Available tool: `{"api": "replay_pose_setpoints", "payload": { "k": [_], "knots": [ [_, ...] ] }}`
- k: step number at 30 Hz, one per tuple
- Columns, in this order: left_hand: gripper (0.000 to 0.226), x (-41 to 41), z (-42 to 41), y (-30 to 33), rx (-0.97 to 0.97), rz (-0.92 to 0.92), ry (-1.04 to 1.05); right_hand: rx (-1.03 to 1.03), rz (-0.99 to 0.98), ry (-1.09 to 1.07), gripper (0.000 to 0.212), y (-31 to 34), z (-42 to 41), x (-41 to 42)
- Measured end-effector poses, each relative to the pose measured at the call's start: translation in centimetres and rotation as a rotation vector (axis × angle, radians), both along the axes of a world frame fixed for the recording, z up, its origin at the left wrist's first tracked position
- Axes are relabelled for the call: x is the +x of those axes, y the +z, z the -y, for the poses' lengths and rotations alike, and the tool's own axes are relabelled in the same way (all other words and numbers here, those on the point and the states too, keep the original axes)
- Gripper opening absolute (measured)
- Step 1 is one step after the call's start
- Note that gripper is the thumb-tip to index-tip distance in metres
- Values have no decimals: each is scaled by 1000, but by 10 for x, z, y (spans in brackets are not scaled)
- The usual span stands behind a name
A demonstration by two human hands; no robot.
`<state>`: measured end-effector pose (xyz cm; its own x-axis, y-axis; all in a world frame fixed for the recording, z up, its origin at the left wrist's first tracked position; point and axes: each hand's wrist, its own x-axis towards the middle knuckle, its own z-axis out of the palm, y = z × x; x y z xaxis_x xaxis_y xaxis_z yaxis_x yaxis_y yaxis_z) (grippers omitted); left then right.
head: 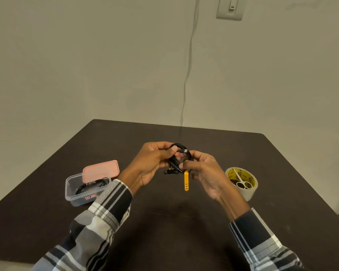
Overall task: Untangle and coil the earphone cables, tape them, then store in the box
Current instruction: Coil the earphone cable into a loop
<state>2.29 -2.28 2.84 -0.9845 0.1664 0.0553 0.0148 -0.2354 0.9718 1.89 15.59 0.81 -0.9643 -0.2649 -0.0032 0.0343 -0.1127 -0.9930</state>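
Above the middle of the dark table (164,222), a person is holding a black earphone cable (179,156) between both hands, clear of the surface. The left hand (153,163) is curling its fingers and thumb around the left side of the bundle, and the right hand (202,171) is pinching the right side, so both are closing on the same loops. A yellow strap (186,180) is hanging straight down from the bundle, just below the grip.

Judging from this, the coiling step is nearly finished and the taping step is coming next. Well to the right of the grip, a roll of tape (250,184) is sitting on the table with small scissors (242,181) resting in its core. Well to the left of the grip, a clear box (72,194) is standing open, its pink lid (101,171) leaning on the far rim, with another black cable (92,185) already lying inside.

The next move is probably calling for one hand to keep the loops pinched while the other is reaching right for the tape.
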Motion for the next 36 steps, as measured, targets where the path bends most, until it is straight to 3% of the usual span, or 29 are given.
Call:
{"api": "replay_pose_setpoints", "payload": {
  "k": [7,13,26,29,36],
  "knots": [
    [11,1,-9,-6,145,89,39,62,-46,48,34,-9,4,8],
    [15,-3,-13,-5,166,111,98,-40,-18,43,9,-5,4,9],
    [15,-4,-18,-4,268,115,150,-164,99,8,7,-15,14,14],
    [18,-4,-18,-4,320,106,130,-263,107,-39,17,-18,18,13],
    [21,-5,-9,-4,331,92,63,-356,128,80,26,-20,9,8]
  ]
}}
